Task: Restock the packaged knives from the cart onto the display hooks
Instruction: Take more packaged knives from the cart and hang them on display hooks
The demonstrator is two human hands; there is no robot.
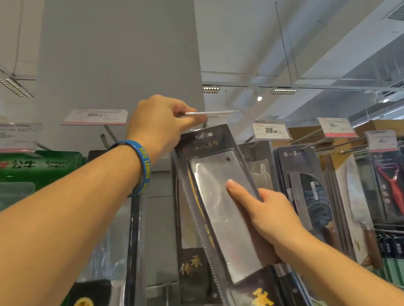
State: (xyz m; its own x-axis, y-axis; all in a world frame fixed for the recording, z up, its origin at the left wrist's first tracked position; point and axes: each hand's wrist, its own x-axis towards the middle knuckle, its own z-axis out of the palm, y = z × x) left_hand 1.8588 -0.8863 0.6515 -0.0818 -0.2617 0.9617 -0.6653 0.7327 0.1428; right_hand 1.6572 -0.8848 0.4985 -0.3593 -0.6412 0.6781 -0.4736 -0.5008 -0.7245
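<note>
- Knife pack (pixel 226 209) sits mid-frame, raised in front of the display and tilted, its top leaning left; a cleaver blade shows through the clear front.
- From the head view, I see my right hand (pixel 270 210) gripping the pack's right edge: the index finger lies straight across the front and the other fingers curl behind.
- My left hand (pixel 162 124) is up at the pack's top, with thumb and forefinger pinched together on the metal hook (pixel 218 111), which sticks out to the right.
- The pack's top edge is just under the hook; I cannot tell whether its hang hole is on the rod.
- A blue wristband (pixel 142 165) circles my left wrist.
- Behind the pack, more dark packs (pixel 189 233) hang close against it.
- To the right, boxed knives (pixel 303 190) hang in rows under price tags (pixel 269 131).
- At left hangs a green pack (pixel 16 180), with another tag (pixel 94 116) above it.
- A grey pillar (pixel 117 47) rises behind the display.
</note>
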